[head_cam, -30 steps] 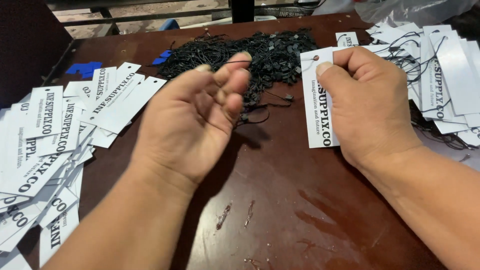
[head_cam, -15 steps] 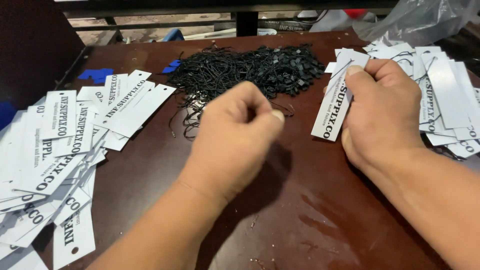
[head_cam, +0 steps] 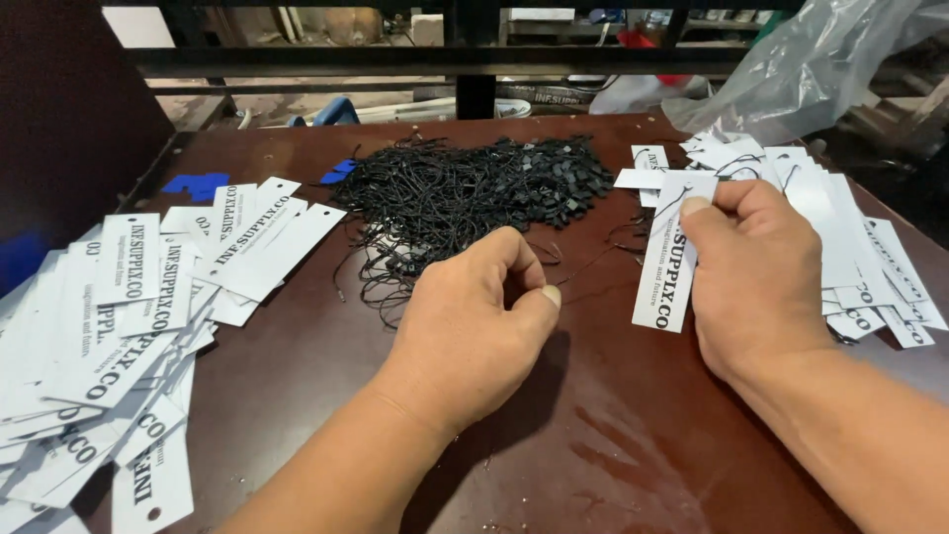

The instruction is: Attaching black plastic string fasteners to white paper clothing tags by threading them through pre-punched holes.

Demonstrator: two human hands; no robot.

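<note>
two hands between cord heap and card tags

the left hand (head_cam: 474,321) has its fingers (head_cam: 514,259) curled in with the thumb tip pressed to the forefinger, pinched together; a thin black cord (head_cam: 593,259) runs from about that pinch toward the right, though whether it is actually gripped cannot be told. the right hand (head_cam: 756,272) has its fingers closed on a white rectangular hang tag (head_cam: 664,267), thumb on the tag's upper face, the tag tilted and its lower end just over the tabletop (head_cam: 613,435). the two hands are near each other but apart.

just beyond the left hand lies a heap of black string fasteners (head_cam: 465,193), loose loops trailing toward the knuckles. right of the right hand sits a fanned stack of tags with strings (head_cam: 840,227), partly under that hand. at the far left spreads a wide scatter of white printed tags (head_cam: 129,326). small blue pieces (head_cam: 198,184) lie behind them, and a clear plastic bag (head_cam: 811,64) hangs at the upper right.
</note>
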